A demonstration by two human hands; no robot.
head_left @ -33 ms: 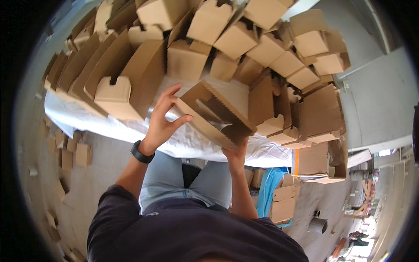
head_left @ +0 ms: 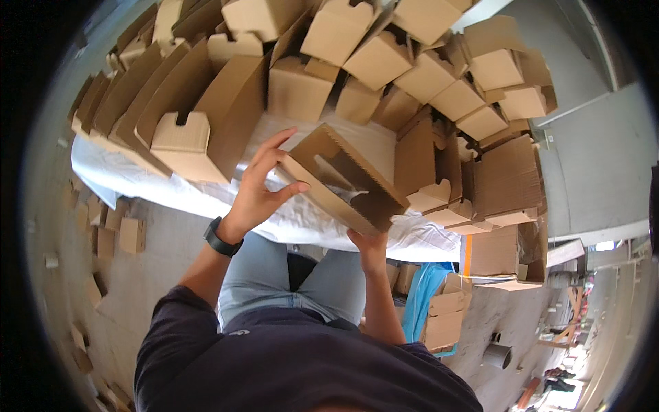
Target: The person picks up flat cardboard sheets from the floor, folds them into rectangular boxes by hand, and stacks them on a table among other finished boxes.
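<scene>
I hold a brown cardboard box [head_left: 357, 199] tilted over the near edge of the table, its open side facing me and a cut-out window in one panel. My left hand [head_left: 257, 192], with a black watch on its wrist, grips the box's upper left corner, thumb on the front face. From below, my right hand [head_left: 371, 246] holds the lower right end, its fingers partly hidden behind the cardboard. I am seated, with my knees in blue jeans under the table edge.
A white sheet [head_left: 137, 182] covers the table. Folded cardboard boxes [head_left: 295, 89] are heaped across the back and left. Flat cardboard stacks [head_left: 508, 185] lie at the right. Cardboard scraps [head_left: 103, 233] litter the floor on the left; a blue bag [head_left: 422, 295] and more boxes sit at the lower right.
</scene>
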